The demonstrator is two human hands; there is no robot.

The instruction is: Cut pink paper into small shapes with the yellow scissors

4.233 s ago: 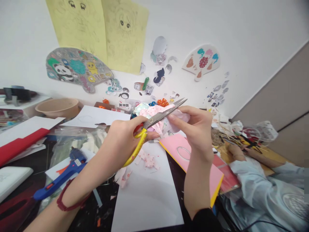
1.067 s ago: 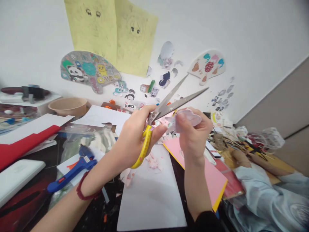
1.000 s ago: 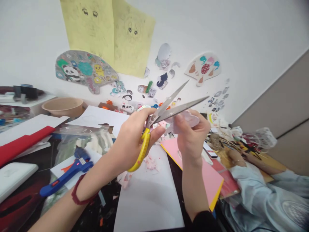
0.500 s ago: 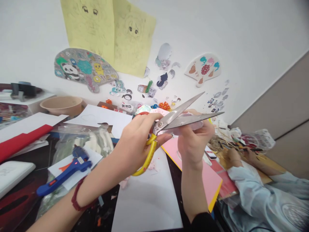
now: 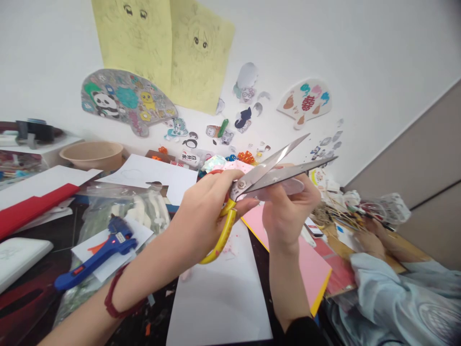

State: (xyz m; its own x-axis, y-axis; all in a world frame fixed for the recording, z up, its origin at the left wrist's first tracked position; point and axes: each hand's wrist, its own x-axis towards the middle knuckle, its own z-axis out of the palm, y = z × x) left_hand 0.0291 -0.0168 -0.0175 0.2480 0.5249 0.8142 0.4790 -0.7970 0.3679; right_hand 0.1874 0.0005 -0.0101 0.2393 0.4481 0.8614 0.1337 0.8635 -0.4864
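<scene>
- Scissors (image 5: 242, 185) with a yellow handle point up to the right, blades spread well apart, in front of the right hand.
- The left hand (image 5: 201, 211) is curled around the handles, thumb and fingers set apart by the spread grips; a dark red bracelet (image 5: 113, 295) circles its wrist.
- The right hand (image 5: 290, 204) is closed in a pinch on a thin pale pink piece (image 5: 291, 186), held up behind the lower blade; whether the blade touches it, I cannot tell.
- Beyond the hands lies a heap of dotted pink cloth (image 5: 237, 166), partly hidden, beside orange ribbon (image 5: 246, 157).
- Below them, a long white sheet (image 5: 223, 302) bears small pink scraps (image 5: 231, 245).
- Pink card (image 5: 313, 274) with a yellow edge lies to the right of the sheet, partly behind the right wrist.
- Blue glue gun (image 5: 97, 262) rests at the left on white paper, over a clear plastic bag (image 5: 104, 197).
- A shallow tan bowl (image 5: 91, 156) stands farther back, near the wall.
- At the far right are a co-worker's hand (image 5: 370, 244) and pale blue sleeve (image 5: 382, 278).
</scene>
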